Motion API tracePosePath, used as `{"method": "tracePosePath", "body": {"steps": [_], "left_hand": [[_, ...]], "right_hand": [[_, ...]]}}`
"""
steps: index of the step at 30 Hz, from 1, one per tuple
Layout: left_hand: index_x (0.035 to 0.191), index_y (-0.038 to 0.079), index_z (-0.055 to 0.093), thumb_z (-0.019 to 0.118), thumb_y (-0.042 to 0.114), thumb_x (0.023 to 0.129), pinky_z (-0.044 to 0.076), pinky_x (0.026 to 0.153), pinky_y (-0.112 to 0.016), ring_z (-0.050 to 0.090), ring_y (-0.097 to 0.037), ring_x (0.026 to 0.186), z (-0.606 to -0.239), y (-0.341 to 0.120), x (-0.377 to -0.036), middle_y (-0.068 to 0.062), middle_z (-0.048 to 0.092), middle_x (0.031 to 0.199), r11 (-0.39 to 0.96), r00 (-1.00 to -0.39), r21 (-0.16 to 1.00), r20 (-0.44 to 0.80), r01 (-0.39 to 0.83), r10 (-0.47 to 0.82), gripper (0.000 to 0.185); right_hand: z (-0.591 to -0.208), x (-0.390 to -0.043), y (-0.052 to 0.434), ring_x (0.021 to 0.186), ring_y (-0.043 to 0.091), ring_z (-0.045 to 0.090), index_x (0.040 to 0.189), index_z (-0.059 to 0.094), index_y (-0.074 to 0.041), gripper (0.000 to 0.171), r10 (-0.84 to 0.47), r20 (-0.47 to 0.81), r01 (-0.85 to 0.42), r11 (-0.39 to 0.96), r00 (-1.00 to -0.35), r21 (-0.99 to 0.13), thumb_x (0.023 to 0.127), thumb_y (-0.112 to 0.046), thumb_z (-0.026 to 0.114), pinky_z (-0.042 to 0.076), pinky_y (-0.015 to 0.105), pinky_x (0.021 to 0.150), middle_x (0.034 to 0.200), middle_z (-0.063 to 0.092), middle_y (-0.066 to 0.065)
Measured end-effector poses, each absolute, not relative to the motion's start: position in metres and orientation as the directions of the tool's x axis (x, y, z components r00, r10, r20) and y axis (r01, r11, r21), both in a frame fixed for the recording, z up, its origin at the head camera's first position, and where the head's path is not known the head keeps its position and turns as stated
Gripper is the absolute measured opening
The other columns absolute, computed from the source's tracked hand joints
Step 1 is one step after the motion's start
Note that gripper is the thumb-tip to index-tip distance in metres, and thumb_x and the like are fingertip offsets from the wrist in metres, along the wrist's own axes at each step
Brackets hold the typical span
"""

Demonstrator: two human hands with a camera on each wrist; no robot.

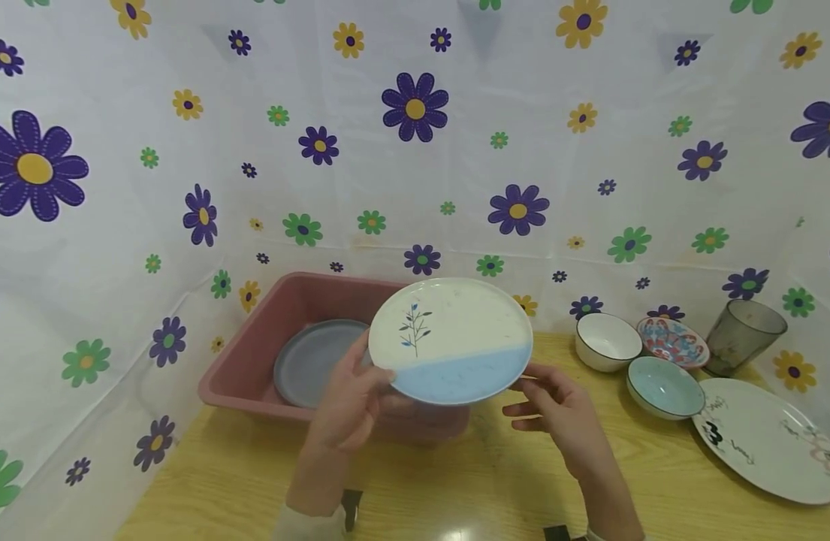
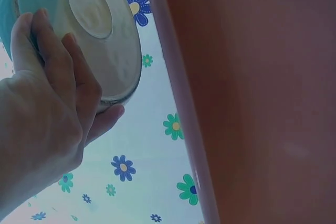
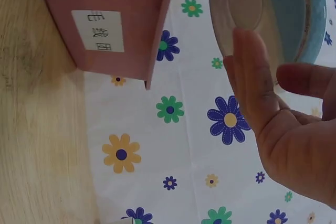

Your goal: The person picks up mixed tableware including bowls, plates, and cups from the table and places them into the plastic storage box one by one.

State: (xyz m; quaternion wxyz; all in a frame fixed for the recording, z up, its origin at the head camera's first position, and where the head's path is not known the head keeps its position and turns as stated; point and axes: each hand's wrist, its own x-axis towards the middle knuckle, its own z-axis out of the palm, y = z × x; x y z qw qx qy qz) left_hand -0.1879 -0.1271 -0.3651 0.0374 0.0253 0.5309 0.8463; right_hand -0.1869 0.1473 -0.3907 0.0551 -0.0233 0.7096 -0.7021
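Left hand (image 1: 350, 406) grip around plate (image 1: 451, 340) rim, right hand (image 1: 556, 417) loose beside.

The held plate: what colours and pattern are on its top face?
Cream plate with a light-blue lower band and a small leafy sprig; head view shows it best.
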Motion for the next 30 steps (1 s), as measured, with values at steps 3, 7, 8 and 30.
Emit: {"method": "tracePosePath", "body": {"steps": [3, 7, 8, 30], "left_hand": [[0.156, 0.008, 0.025, 0.044, -0.014, 0.087, 0.061, 0.068, -0.033, 0.068, -0.019, 0.088, -0.365, -0.130, -0.188, -0.023, 0.046, 0.144, -0.434, -0.997, 0.900, 0.003, -0.032, 0.079, 0.075], [0.156, 0.007, 0.024, 0.043, -0.014, 0.087, 0.061, 0.068, -0.032, 0.068, -0.018, 0.087, -0.364, -0.134, -0.188, -0.023, 0.045, 0.144, -0.452, -0.998, 0.892, 0.006, -0.024, 0.066, 0.075], [0.156, 0.007, 0.025, 0.043, -0.014, 0.087, 0.061, 0.068, -0.032, 0.068, -0.018, 0.087, -0.365, -0.135, -0.189, -0.023, 0.045, 0.143, -0.456, -0.998, 0.890, 0.007, -0.023, 0.065, 0.074], [0.156, 0.006, 0.025, 0.042, -0.015, 0.087, 0.061, 0.075, -0.037, 0.068, -0.016, 0.088, -0.362, -0.151, -0.189, -0.018, 0.047, 0.140, -0.472, -1.000, 0.882, -0.007, 0.000, -0.013, 0.073]], "right_hand": [[-0.393, -0.187, 0.141, 0.087, 0.025, 0.071, 0.133, 0.054, 0.000, 0.032, -0.109, -0.035, 0.024, 0.105, -0.993, -0.994, 0.103, -0.010, 0.051, 0.061, 0.036, 0.072, 0.121, 0.063, 0.020], [-0.396, -0.186, 0.133, 0.086, 0.026, 0.071, 0.127, 0.058, 0.001, 0.028, -0.117, -0.004, -0.018, 0.186, -0.993, -0.982, 0.101, -0.008, 0.052, 0.061, 0.035, 0.069, 0.119, 0.063, 0.019], [-0.397, -0.186, 0.131, 0.086, 0.026, 0.071, 0.126, 0.059, 0.001, 0.028, -0.122, 0.006, -0.032, 0.211, -0.993, -0.977, 0.101, -0.008, 0.053, 0.060, 0.034, 0.068, 0.118, 0.064, 0.019], [-0.420, -0.180, 0.097, 0.097, 0.023, 0.064, 0.136, 0.056, -0.011, 0.046, -0.351, 0.039, -0.236, 0.538, -0.936, -0.809, 0.097, -0.033, 0.063, 0.056, 0.033, 0.076, 0.137, 0.049, 0.018]]}}
